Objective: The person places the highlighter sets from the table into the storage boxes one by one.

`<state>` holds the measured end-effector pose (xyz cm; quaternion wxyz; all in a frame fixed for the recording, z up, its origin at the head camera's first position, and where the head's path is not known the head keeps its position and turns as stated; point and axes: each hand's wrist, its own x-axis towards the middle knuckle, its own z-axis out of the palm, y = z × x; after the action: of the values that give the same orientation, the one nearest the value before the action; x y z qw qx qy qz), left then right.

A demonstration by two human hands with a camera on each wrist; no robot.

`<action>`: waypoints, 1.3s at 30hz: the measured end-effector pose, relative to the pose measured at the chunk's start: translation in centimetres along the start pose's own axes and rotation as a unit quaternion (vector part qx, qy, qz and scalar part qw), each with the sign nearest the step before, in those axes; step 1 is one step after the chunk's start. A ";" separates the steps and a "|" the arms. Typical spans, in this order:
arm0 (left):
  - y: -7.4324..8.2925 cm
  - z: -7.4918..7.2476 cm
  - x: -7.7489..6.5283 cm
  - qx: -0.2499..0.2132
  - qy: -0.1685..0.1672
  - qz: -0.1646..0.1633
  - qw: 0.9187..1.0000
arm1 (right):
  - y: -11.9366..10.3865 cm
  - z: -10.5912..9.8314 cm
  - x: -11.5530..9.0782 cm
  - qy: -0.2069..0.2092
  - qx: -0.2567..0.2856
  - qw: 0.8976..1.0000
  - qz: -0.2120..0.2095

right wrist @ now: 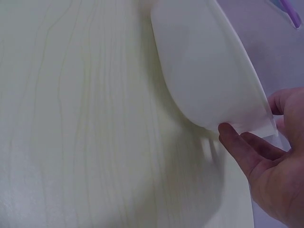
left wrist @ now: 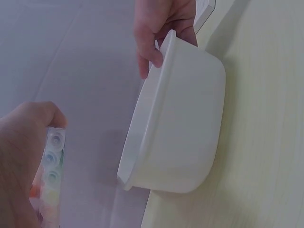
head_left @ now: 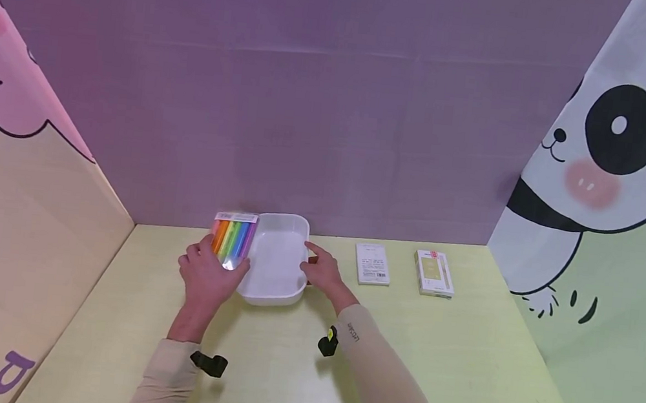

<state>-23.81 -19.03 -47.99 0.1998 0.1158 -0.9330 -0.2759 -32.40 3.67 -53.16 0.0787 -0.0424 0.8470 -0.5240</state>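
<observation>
My left hand [head_left: 209, 276] grips a flat clear pack of coloured markers [head_left: 235, 235] by its lower sides, thumb on one edge and fingers on the other. The markers run through rainbow colours under a pale header strip. Seen from the left wrist, the pack [left wrist: 52, 175] is raised beside the rim, its round marker ends facing the camera. A white plastic basin [head_left: 278, 255] with rounded corners stands on the table. My right hand [head_left: 322, 271] pinches its right wall, thumb at the rim and fingers against the outside, as the right wrist view shows on the basin [right wrist: 204, 61].
Right of the basin lie a small white printed box [head_left: 373, 264] and a white box with a gold panel [head_left: 435, 273]. The pale wooden table [head_left: 435, 368] meets a purple backdrop [head_left: 330, 131] right behind the basin. Cartoon-printed panels flank both sides.
</observation>
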 end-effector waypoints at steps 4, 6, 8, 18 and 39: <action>0.4 0.5 0.0 -0.007 -0.003 -0.003 1.000 | 0.1 0.0 0.1 0.001 -0.006 1.000 -0.004; 0.6 0.8 0.1 -0.007 -0.006 -0.006 1.000 | 0.1 0.0 0.0 -0.001 -0.005 1.000 -0.003; 0.9 1.0 0.1 -0.007 -0.009 -0.009 1.000 | 0.0 0.0 0.0 -0.004 -0.001 1.000 0.000; 2.6 1.8 0.1 0.007 -0.032 -0.023 0.999 | -0.2 -0.1 -0.2 -0.011 0.006 1.000 0.006; 4.0 3.8 -0.3 0.000 -0.025 -0.038 0.999 | -0.2 -0.2 -0.3 -0.013 0.017 1.000 -0.002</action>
<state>-25.58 -13.83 -48.72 0.1657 0.1438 -0.9327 -0.2863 -32.15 3.78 -52.88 0.0894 -0.0500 0.8370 -0.5376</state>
